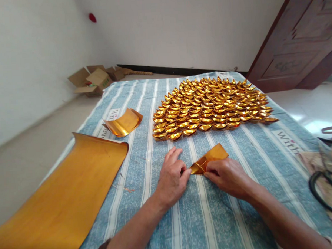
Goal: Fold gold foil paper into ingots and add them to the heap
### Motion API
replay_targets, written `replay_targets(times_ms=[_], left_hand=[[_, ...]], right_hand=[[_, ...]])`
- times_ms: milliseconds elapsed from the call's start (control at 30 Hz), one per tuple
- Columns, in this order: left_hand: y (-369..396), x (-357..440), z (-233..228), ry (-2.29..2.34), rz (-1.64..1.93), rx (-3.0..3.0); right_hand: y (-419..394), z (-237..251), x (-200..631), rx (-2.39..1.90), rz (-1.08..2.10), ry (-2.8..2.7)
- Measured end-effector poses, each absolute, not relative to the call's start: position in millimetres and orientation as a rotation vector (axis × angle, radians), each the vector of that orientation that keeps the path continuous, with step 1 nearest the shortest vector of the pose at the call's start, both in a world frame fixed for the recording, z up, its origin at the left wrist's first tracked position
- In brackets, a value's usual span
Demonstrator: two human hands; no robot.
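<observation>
A small sheet of gold foil paper [216, 152] lies partly folded on the striped cloth, its left end creased to a point. My right hand [227, 175] is closed on its near edge, thumb and fingers pinched together. At the pointed left end, my left hand [172, 174] touches the tip with its thumb side; its other fingers stretch forward over the cloth. Beyond both hands stand rows of folded gold paper ingots [209, 107], packed close together. To the left rests a curled stack of cut gold paper [124, 123].
A large gold paper sheet [61, 193] covers the table's left side. Black-handled scissors [329, 190] lie at the right edge on a beige cloth. The table wears a blue striped cloth [149, 229]. Behind it are open cardboard boxes [93, 82] on the floor and a brown door [292, 36].
</observation>
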State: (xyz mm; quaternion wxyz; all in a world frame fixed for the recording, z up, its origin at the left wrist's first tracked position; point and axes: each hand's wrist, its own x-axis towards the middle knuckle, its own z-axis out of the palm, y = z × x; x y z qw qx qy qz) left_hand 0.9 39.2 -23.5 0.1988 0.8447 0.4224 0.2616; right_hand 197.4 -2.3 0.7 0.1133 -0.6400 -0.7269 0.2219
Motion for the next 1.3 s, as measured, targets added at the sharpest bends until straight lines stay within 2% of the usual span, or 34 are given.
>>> replay_targets(times_ms=[567,1033,1300], left_hand=[[40.2,2.0,-22.0,1.178,0.742,2.339],[40.7,2.4,-21.0,1.181,0.731,2.318],[40.8,2.0,-20.2,1.182,0.72,2.314]], right_hand=[[-3.4,-2.8,197.8,-1.813,0.56,-2.176],[-3.9,-2.9,196.6,-1.843,0.616,-2.112],[-4.6,-1.3,195.0,-1.7,0.701,-2.143]])
